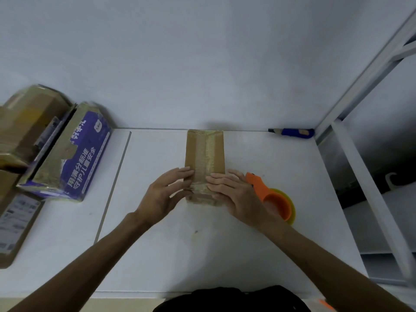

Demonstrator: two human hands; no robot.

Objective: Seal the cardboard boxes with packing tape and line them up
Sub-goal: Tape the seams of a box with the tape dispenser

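Tape (205, 154) runs down the cardboard box (191, 152) centred on the table (157, 255). My left hand (166, 192) and right hand (234, 194) press flat-fingered on its near end, gripping nothing; the orange tape dispenser (278, 201) lies beside my right.

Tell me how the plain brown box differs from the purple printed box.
The plain brown box is smaller and unprinted; the purple printed box is larger, with white lettering. The brown box lies flat, centred, under the left hand and right hand; the purple box sits askew at the left, untouched. Both are taped cardboard.
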